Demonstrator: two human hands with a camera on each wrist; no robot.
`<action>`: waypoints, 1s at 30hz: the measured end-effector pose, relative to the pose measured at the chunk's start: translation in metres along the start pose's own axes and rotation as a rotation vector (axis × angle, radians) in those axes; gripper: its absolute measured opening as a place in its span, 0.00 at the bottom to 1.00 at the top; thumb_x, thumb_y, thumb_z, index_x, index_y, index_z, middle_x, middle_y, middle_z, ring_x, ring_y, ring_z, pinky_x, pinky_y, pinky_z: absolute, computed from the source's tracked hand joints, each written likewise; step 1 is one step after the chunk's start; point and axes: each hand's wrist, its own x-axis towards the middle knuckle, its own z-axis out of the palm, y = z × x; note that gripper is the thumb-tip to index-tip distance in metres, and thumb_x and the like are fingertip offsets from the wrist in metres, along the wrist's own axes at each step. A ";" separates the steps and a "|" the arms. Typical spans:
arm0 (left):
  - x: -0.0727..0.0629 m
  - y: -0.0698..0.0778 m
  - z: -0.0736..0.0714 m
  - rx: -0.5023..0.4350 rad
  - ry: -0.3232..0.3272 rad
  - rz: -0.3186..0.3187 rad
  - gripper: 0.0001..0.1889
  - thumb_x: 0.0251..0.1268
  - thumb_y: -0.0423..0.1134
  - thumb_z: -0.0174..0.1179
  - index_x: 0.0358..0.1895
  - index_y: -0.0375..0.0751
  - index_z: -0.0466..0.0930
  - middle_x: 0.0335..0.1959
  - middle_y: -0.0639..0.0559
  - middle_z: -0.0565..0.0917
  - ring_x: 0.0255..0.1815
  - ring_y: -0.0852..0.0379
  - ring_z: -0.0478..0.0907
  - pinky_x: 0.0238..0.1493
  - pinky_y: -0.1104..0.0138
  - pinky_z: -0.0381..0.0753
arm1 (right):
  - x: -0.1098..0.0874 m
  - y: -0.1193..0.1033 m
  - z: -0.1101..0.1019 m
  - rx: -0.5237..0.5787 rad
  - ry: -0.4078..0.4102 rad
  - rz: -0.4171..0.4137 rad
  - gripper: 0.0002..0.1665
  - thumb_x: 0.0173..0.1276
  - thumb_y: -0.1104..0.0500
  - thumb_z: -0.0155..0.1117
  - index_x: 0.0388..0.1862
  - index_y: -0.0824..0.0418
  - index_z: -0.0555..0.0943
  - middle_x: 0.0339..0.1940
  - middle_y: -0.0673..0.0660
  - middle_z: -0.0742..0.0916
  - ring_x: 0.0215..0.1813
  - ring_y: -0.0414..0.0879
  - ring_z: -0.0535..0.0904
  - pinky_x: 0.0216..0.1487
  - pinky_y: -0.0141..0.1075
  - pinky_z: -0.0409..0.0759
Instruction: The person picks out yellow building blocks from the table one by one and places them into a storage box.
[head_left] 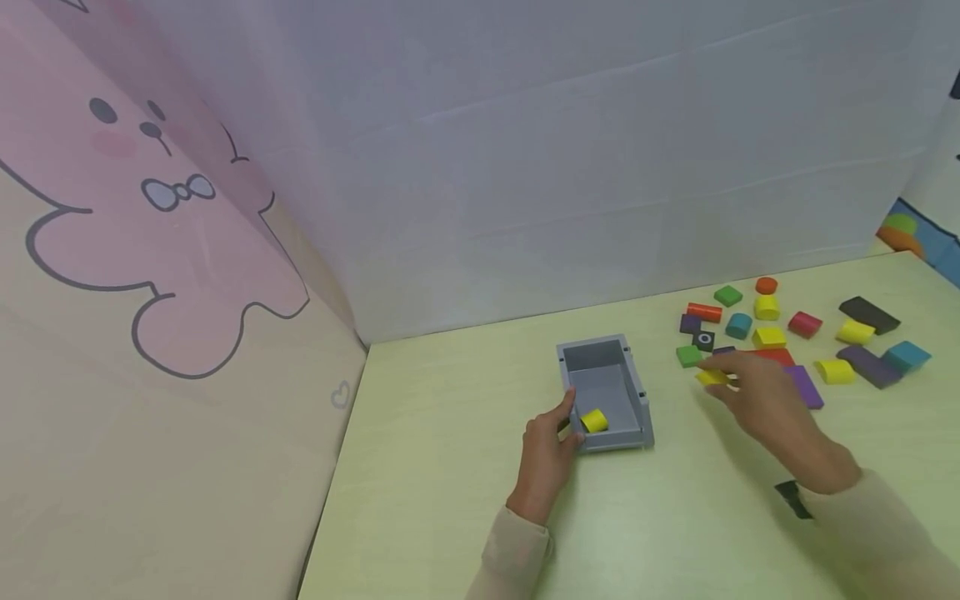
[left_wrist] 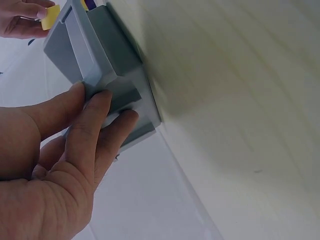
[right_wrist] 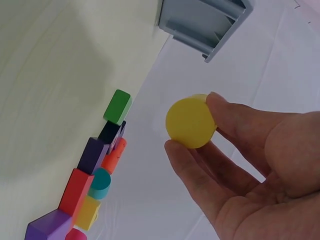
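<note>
My left hand [head_left: 546,462] grips the left wall of a grey plastic box [head_left: 606,392], thumb on one side and fingers on the other, as the left wrist view shows up close. Inside the box, by its near left corner, lies a yellow block [head_left: 595,421] with a curved side. My right hand [head_left: 761,400] pinches a yellow cylinder block [right_wrist: 190,122] between thumb and fingers; its round end faces the right wrist camera. This hand hovers to the right of the box, over the near edge of a spread of coloured blocks, some of them hidden behind it.
Around the right hand lie several blocks: a green one [head_left: 689,357], a purple one [head_left: 805,387], a teal one [head_left: 907,357] and a dark flat one [head_left: 868,314]. A pale cloth [head_left: 600,183] hangs behind the table [head_left: 442,467]. A black piece [head_left: 793,499] lies near the right sleeve.
</note>
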 end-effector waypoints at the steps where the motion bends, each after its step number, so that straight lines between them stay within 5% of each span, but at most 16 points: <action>1: 0.000 0.000 0.000 -0.001 0.000 -0.002 0.36 0.66 0.23 0.68 0.77 0.42 0.72 0.66 0.39 0.82 0.67 0.44 0.82 0.67 0.51 0.80 | 0.001 -0.002 0.001 -0.001 -0.002 0.000 0.23 0.68 0.70 0.74 0.61 0.73 0.83 0.59 0.77 0.84 0.56 0.76 0.81 0.53 0.66 0.83; 30: 0.000 0.002 -0.001 0.008 0.007 0.012 0.36 0.65 0.22 0.68 0.76 0.40 0.73 0.68 0.39 0.81 0.64 0.44 0.83 0.65 0.53 0.82 | 0.009 -0.036 0.015 0.026 0.008 -0.059 0.23 0.65 0.72 0.75 0.60 0.70 0.85 0.57 0.73 0.87 0.58 0.73 0.82 0.56 0.64 0.84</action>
